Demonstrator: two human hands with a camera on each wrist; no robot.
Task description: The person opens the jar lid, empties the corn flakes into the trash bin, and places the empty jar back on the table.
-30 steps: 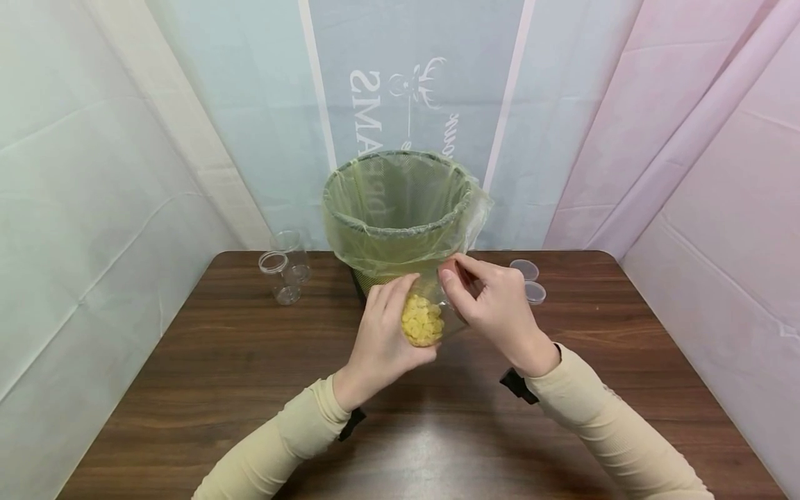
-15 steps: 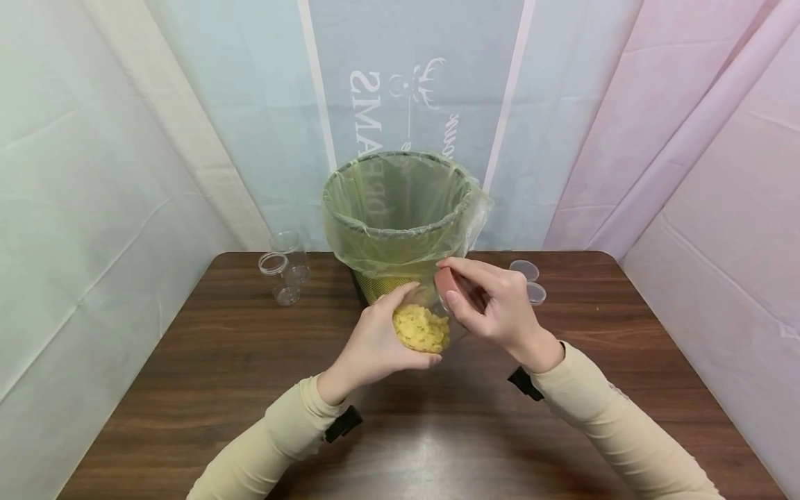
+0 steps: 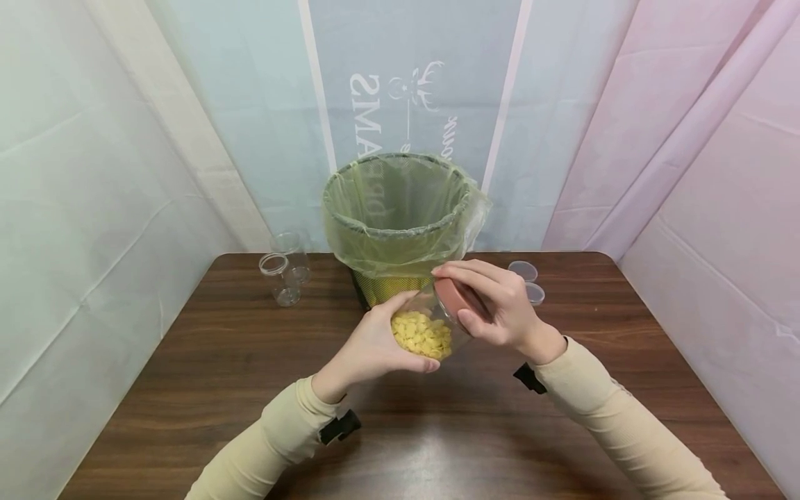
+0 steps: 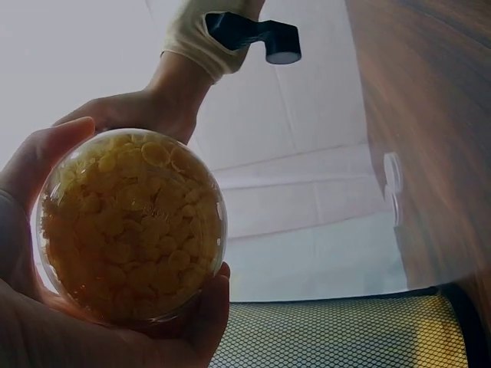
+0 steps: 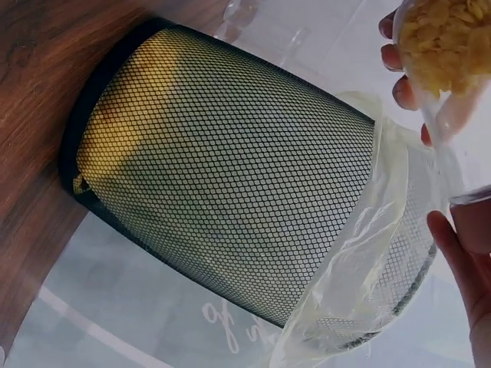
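Note:
A clear jar of yellow flakes (image 3: 421,336) is held tilted over the table, its mouth end up and to the right. My left hand (image 3: 365,351) grips it round the body, thumb below and fingers above. At the mouth end, my right hand (image 3: 506,305) holds a reddish-brown lid (image 3: 459,305) between thumb and fingers. Lid and jar meet there; how firmly they are joined I cannot tell. The left wrist view faces the jar's round base (image 4: 134,226), with flakes pressed against it. In the right wrist view, the lid (image 5: 472,222) shows only partly.
Behind my hands stands a mesh bin (image 3: 384,286) with a pale yellow-green liner (image 3: 400,257) folded over its rim. Two clear jars without lids (image 3: 280,281) stand at the table's back left. Two clear round lids (image 3: 523,271) lie at the back right, partly behind my right hand.
The jar has come down and nearer, with its lid end turned more to the right. My right hand has turned on the lid, so more of the lid shows.

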